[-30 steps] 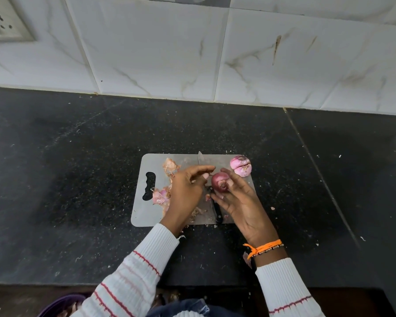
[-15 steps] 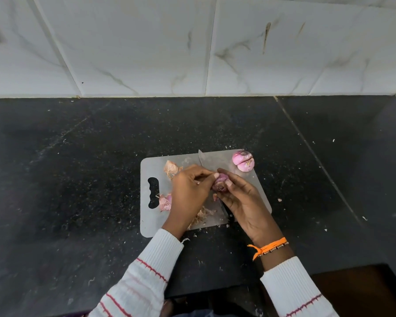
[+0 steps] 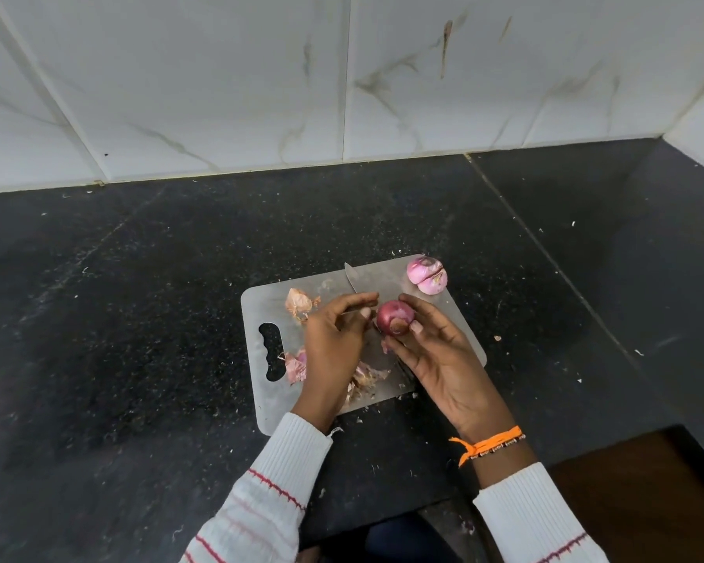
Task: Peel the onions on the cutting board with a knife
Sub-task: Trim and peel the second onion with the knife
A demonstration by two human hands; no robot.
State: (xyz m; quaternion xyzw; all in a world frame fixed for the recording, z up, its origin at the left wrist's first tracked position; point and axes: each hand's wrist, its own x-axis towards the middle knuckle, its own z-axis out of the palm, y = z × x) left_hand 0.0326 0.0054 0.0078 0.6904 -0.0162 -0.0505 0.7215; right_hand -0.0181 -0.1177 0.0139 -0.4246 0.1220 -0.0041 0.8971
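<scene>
Two onions: a dark red one [image 3: 395, 316] at frame centre, a pale pink one [image 3: 426, 275] just upper right of it. One knife [image 3: 354, 280]. One cutting board [image 3: 269, 302]. Three heaps of peel: [image 3: 299, 303], [image 3: 295, 365], [image 3: 366, 377]. Two hands: left [image 3: 334, 339], right [image 3: 444, 359].

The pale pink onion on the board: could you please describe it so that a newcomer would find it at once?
On the black counter lies a grey cutting board. The pale pink onion sits alone at its far right corner, beyond both hands. Unlike the dark purple onion held in the right hand, it is lighter, split by a crease, and untouched.
</scene>
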